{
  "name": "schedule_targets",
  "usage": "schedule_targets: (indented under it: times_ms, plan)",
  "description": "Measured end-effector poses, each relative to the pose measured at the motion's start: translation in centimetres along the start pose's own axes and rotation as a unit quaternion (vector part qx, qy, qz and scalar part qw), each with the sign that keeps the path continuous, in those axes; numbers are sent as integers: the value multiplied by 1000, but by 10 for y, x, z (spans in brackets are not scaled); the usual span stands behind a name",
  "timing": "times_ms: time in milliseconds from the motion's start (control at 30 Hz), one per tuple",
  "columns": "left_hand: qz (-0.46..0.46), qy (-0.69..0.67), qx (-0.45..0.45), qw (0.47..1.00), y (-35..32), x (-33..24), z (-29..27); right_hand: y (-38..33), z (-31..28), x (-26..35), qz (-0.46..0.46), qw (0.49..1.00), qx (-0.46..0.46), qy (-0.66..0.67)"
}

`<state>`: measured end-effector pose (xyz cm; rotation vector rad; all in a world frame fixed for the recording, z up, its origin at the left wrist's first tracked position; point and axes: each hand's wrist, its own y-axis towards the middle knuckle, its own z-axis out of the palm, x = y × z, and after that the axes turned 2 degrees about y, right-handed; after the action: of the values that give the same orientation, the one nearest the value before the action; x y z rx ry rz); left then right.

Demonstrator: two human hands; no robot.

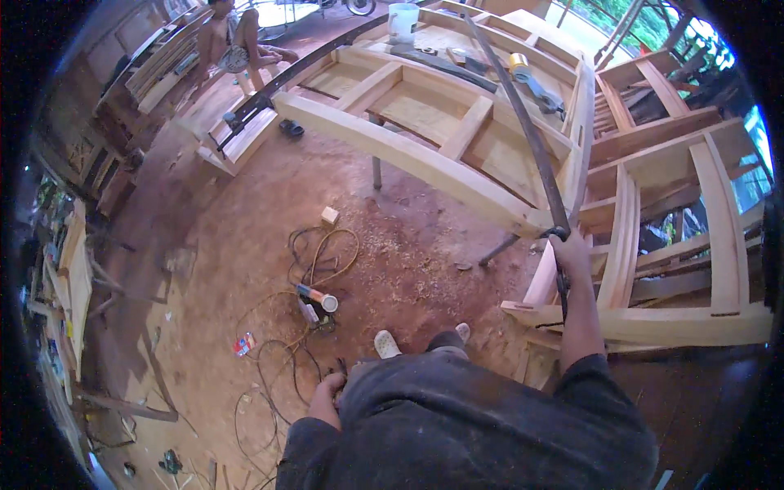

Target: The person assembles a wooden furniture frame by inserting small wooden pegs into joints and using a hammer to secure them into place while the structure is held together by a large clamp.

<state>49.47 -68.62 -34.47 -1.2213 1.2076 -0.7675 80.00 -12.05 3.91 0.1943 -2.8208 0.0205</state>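
A panelled wooden frame (392,151) lies raised off the ground in front of me. Across its right end runs a long dark metal bar clamp (523,122). My right hand (571,251) is closed round the clamp's near end, by the frame's front right corner. A second bar clamp (282,80) spans the frame's left end, its head out past the near rail. My left hand (328,390) hangs low by my side with the fingers curled. Something thin and dark shows beside those fingers, too small to name.
Assembled wooden frames (719,229) stand close on my right. A corded power tool (314,309), its cables and a wood block (329,215) lie on the dirt floor. On the frame rest a white bucket (403,24) and a blue power tool (535,86). A person (233,41) sits at far left.
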Motion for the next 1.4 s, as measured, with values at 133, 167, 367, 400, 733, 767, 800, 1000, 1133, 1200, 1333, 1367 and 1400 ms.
schedule_targets:
  times_ms: [133,167,367,400,733,767,800,1000,1133,1200,1333,1367,1400]
  plan:
    - [-10,-29,6,1000,-4,3,0,-5,-4,4,-17,999,-23,31]
    - [-13,-31,8,999,-5,4,1,-6,-5,5,-22,999,-43,-1]
    - [-12,-41,8,999,-9,3,5,-4,-10,7,8,996,22,91]
    - [-10,-42,7,999,-8,2,6,-3,-10,6,7,995,30,96]
    - [49,102,-101,988,5,13,12,4,1,-3,-7,999,3,48]
    - [56,88,-120,987,2,14,14,4,0,-2,17,1000,-3,23]
    - [65,75,-138,985,-1,14,16,3,-2,-1,9,999,7,30]
    - [-15,-156,38,987,-22,16,12,-10,-14,10,9,997,16,80]
    - [12,-216,102,971,-20,24,9,-10,-13,11,11,996,9,90]
    - [-35,-286,107,952,-16,29,9,-7,-9,7,35,996,23,77]
    - [-63,-205,48,976,0,28,9,0,1,-2,-12,997,-12,79]
    - [-54,-149,28,987,3,28,9,0,2,-3,-12,998,-25,53]
    - [-45,-117,18,992,7,25,8,0,2,-3,-30,997,-29,62]
